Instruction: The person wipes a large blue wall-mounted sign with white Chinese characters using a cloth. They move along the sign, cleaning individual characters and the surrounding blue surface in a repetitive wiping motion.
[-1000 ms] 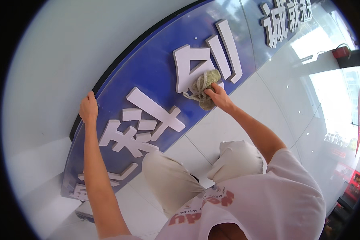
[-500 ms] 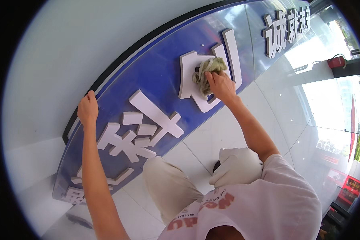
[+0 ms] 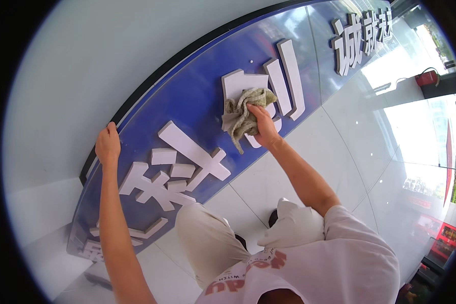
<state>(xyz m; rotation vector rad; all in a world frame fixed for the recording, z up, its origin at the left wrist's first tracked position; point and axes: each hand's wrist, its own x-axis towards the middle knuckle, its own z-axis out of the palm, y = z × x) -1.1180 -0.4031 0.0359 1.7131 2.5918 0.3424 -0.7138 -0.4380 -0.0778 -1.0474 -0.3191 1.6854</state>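
Note:
A long blue sign board (image 3: 187,109) with raised white characters slants across the head view. My right hand (image 3: 262,124) holds a crumpled grey-green rag (image 3: 244,115) against a large raised white character (image 3: 245,81) on the board's middle part. The rag covers the lower left part of that character, and one end of it hangs down. At the board's upper left edge, my left hand (image 3: 108,144) is closed around the rim, beside a black border strip (image 3: 137,96). Between my hands, another large white character (image 3: 192,157) sits on the blue face.
A pale wall (image 3: 86,61) rises behind the board. Light floor tiles (image 3: 309,147) extend along its near side, under my bent knees (image 3: 207,238). Smaller raised characters (image 3: 359,40) sit at the far right end. A red object (image 3: 427,78) with a black hose is near bright glass.
My right hand and the rag have moved left and slightly down across the character, uncovering its right-hand strokes. The rag hangs looser now. My left hand stays on the rim.

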